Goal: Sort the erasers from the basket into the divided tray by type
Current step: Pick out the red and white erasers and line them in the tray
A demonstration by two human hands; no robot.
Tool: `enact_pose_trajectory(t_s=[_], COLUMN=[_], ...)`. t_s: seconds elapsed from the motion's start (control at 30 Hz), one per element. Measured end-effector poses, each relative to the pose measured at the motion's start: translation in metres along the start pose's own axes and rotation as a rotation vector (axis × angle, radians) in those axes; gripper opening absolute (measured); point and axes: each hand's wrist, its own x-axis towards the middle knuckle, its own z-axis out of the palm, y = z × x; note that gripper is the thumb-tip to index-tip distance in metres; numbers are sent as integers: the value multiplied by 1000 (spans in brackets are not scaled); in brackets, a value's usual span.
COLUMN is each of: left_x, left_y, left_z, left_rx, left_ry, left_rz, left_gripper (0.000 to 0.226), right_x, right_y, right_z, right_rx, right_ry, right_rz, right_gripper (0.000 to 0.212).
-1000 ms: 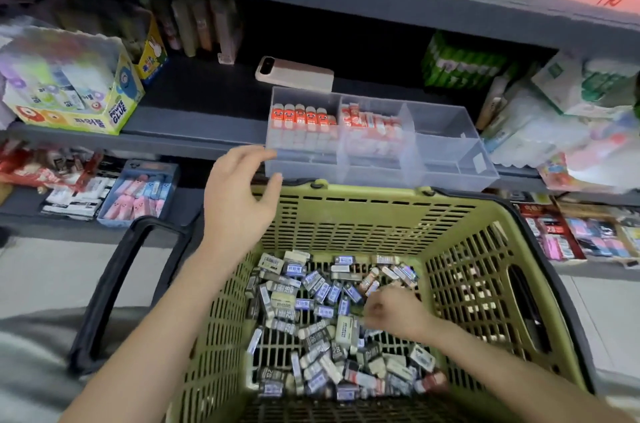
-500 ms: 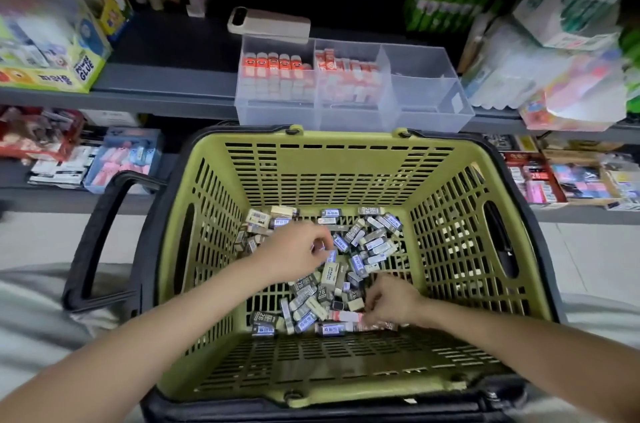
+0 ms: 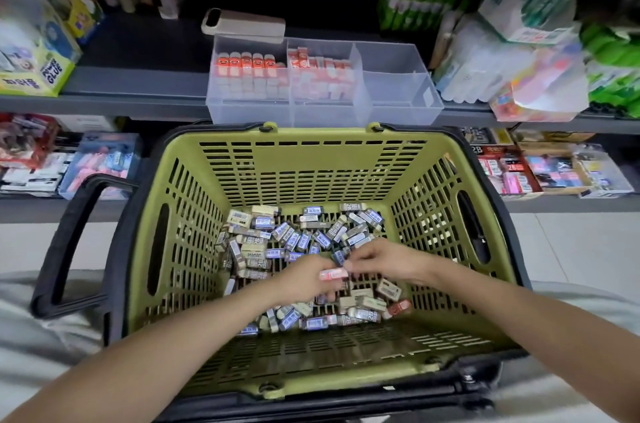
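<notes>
The green basket (image 3: pixel 214 214) stands in front of me with several wrapped erasers (image 3: pixel 301 239), blue, beige and grey, heaped on its floor. My left hand (image 3: pixel 308 280) is down in the pile, shut on a pink-and-white eraser (image 3: pixel 334 273). My right hand (image 3: pixel 384 261) is curled beside it, its fingertips meeting the eraser's right end; whether they grip is unclear. The clear divided tray (image 3: pixel 398 104) sits on the shelf behind the basket. Its left section holds orange-topped erasers (image 3: pixel 247 62), the middle one red-and-white erasers (image 3: pixel 322 67), and the right sections show nothing inside.
A beige case (image 3: pixel 242 26) lies behind the tray. A glue box (image 3: pixel 38 69) stands at the shelf's left and plastic packs (image 3: pixel 512 76) at its right. Boxes of stationery (image 3: pixel 100 163) fill the lower shelf. The basket's black handle (image 3: pixel 69 242) sticks out left.
My left hand came down from the tray into the basket and now holds a pink eraser. My right hand has risen from the pile to meet it. The view tilted downward.
</notes>
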Motion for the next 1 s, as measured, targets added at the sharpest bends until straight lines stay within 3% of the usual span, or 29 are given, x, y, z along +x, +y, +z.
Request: enact_pose_trajectory(t_s=[0.07,0.13,0.2,0.3,0.4,0.5,0.67,0.8,0.9,1.0], left_x=[-1,-4,-6,-5,-4,-5,-11,-17,-22,-28], left_y=[2,2,3,5,8,10,18,30,38,37], left_z=[-7,-16,-25,-33,-37,-36,-34,-30,-24,-23], left_rx=[-148,-267,-372,-549,-733,-771,-804,-869,-998,-1033], left_ry=[12,21,53,61,37,20,7,-62,-93,125], left_rz=[-7,-28,-75,-140,-179,-180,-201,-242,-225,-283], left_gripper=[7,2,6,23,21,21,27,61,51,41], right_x=[-1,0,5,6,3,3,-3,-12,-12,0], right_y=[11,28,43,52,59,61,42,-5,-40,-51], right_z=[-9,-10,-3,4,8,12,-3,-19,3,21], right_rx=[-58,-467,-709,-797,-940,-988,-800,-219,216,515], right_ry=[-38,-90,-150,-185,-187,-212,-245,-111,-10,-33], right_rz=[137,326,404,358,306,308,315,121,-72,-102], right_gripper=[24,15,16,35,35,31,22,10,8,14])
